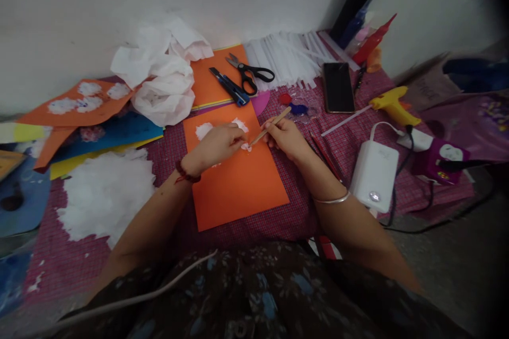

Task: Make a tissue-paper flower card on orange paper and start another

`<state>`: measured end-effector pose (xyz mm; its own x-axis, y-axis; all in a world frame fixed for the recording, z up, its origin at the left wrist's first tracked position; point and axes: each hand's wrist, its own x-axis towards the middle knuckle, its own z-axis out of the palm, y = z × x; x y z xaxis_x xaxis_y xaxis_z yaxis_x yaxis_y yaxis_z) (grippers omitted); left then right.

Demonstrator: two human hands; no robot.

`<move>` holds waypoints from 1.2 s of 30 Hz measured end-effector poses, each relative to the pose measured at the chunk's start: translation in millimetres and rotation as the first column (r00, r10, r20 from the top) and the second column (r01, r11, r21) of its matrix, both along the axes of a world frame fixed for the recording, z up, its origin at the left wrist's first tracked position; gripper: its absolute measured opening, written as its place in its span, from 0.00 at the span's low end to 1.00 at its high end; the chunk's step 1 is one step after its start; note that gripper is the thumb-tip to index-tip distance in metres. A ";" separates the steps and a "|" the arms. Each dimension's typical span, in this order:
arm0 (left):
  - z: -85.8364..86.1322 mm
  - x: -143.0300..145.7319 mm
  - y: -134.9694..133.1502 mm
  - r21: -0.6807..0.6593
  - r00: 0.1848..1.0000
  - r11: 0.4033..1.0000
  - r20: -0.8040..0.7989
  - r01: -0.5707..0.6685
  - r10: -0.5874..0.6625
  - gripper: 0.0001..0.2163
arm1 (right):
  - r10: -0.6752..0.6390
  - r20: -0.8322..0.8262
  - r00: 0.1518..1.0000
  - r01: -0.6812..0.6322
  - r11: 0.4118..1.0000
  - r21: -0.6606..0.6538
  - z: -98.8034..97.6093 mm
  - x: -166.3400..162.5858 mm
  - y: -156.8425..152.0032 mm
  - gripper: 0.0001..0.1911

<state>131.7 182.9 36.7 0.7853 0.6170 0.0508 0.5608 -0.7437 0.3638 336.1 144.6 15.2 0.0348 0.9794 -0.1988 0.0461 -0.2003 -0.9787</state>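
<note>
An orange sheet of paper (242,188) lies in front of me with white fluffy tissue tufts (204,130) stuck on its upper part. My right hand (285,136) grips a flat wooden craft stick (274,123), tilted so its lower end meets a small pinkish-white scrap (246,147) on the sheet. Over the left half of the paper is my left hand (222,143), its fingertips pinched together right beside that scrap. Whatever sits between those fingertips is hidden. Part of the tufts is covered by this hand.
White torn tissue (107,190) is heaped at left, with crumpled tissue (163,85) behind. Scissors (248,71) and a blue cutter (229,86) lie behind the sheet. Rightward are glue sticks (284,58), a phone (338,87), a yellow glue gun (393,104) and a white power bank (375,175).
</note>
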 end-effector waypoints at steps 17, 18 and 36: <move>-16.3 9.7 -12.8 -0.028 0.994 0.994 -0.001 -0.107 0.107 0.05 | 0.011 -0.054 0.998 -0.012 1.000 -0.023 -4.7 1.1 2.5 0.10; -17.3 8.3 -11.4 -0.037 0.994 0.993 0.006 -0.108 0.109 0.05 | 0.010 -0.053 0.999 -0.012 1.000 -0.027 -4.3 1.0 2.5 0.10; -15.9 -2.3 -2.2 -0.029 0.992 0.992 0.017 -0.124 0.124 0.10 | -0.089 -0.133 0.987 0.080 0.994 -0.073 0.7 5.3 1.4 0.09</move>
